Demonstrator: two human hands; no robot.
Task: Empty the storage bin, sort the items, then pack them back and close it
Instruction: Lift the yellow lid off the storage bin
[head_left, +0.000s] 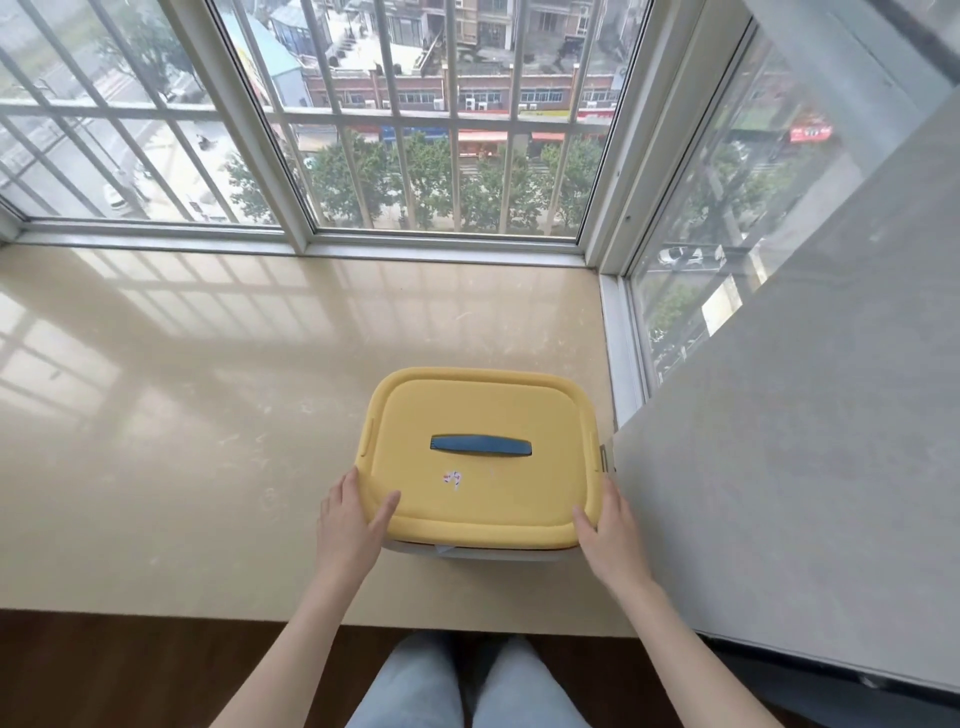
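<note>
A storage bin with a yellow lid (483, 410) and a blue handle (480, 446) stands on the beige window ledge, near its right end. The lid is on, so the contents are hidden; a strip of the pale bin body (488, 552) shows under the front edge. My left hand (349, 522) grips the lid's front-left corner, thumb on top. My right hand (613, 525) holds the front-right corner in the same way. A small sticker (453, 478) sits on the lid in front of the handle.
The window ledge (208, 441) stretches wide to the left of the bin. Barred windows (447, 130) close off the back and right. A grey wall (805, 441) stands close against the bin's right side. My knees (467, 691) are below the ledge's front edge.
</note>
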